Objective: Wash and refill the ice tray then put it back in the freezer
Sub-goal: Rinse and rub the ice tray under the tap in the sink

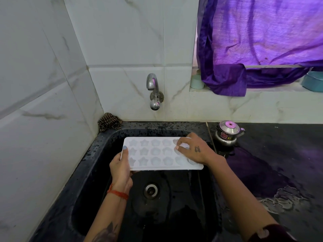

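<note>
A white ice tray (155, 152) with star and flower shaped cells is held level over the black sink (97, 165). My left hand (121, 167) grips its left end, thumb on top and fingers underneath. My right hand (194, 148) rests on the tray's right end with curled fingertips touching the cells there. A chrome tap (153, 88) sticks out of the wall above the tray; no water runs from it.
The sink drain (151, 190) lies below the tray. A checked cloth (109, 122) sits in the back left corner. A small steel kettle (227, 132) stands on the wet black counter (279, 163) to the right. A purple curtain (258, 41) hangs over the window ledge.
</note>
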